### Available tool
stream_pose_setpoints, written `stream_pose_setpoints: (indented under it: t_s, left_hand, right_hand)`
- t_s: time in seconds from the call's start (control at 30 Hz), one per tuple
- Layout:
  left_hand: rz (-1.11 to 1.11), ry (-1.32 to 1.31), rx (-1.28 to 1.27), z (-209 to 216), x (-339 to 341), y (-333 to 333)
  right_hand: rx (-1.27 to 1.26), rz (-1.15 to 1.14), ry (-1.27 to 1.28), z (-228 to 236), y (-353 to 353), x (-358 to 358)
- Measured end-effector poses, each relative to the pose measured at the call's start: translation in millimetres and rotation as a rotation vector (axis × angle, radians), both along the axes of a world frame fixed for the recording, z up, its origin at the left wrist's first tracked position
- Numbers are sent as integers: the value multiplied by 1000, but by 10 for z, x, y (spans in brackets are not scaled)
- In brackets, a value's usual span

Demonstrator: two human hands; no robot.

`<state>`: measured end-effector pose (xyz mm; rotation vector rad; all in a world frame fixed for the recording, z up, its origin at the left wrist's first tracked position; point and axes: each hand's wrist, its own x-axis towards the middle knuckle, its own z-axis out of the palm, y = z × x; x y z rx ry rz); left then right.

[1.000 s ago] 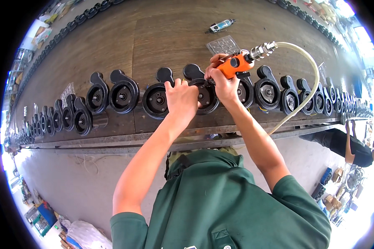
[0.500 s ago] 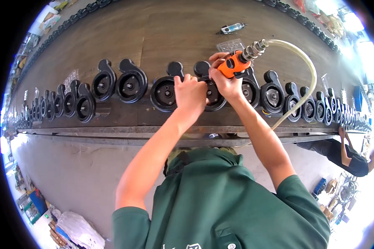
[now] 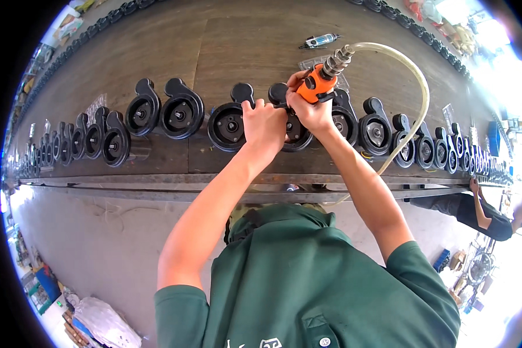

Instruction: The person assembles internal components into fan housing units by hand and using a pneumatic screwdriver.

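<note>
My right hand (image 3: 310,114) is wrapped around an orange air tool (image 3: 317,86), whose metal coupling joins a clear hose (image 3: 426,95). Its working end points down and left, toward my left hand, and is hidden. Curled fingers of my left hand (image 3: 265,123) rest over a round black wheel-like part (image 3: 299,138) with a rounded tab; what they pinch, if anything, is out of sight. Directly left of that hand lies a similar black part (image 3: 219,129), its hub and small screws visible. Another such part (image 3: 343,129) sits just right of my right wrist.
More black parts (image 3: 181,116) line the bench (image 3: 238,52) on both sides. A blue and silver hand tool (image 3: 322,40) lies farther back, near clear plastic packaging (image 3: 314,61). Metal rails (image 3: 122,179) run along the near edge. At far right another person (image 3: 486,213) works at the bench.
The whole view has shifted slightly. The orange tool has turned a little and moved slightly left and down with my right hand. My left hand keeps its place over the parts.
</note>
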<state>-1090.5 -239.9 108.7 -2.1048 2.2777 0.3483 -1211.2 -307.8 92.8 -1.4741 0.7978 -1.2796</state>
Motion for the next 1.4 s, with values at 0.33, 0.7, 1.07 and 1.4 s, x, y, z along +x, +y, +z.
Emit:
stream_pose_setpoints:
  t_s: [0.33, 0.7, 1.07, 1.4]
  left_hand:
    - [-5, -25, -85, -90, 33, 55]
    - [15, 1, -116, -130, -1, 54]
    - [19, 5, -97, -122, 5, 41]
    - [4, 24, -152, -171, 17, 59]
  right_hand:
    - [28, -16, -64, 34, 153, -88]
    - [180, -15, -185, 23, 548, -374]
    - [186, 3, -168, -79, 541, -362]
    - [185, 9, -144, -66, 549, -359]
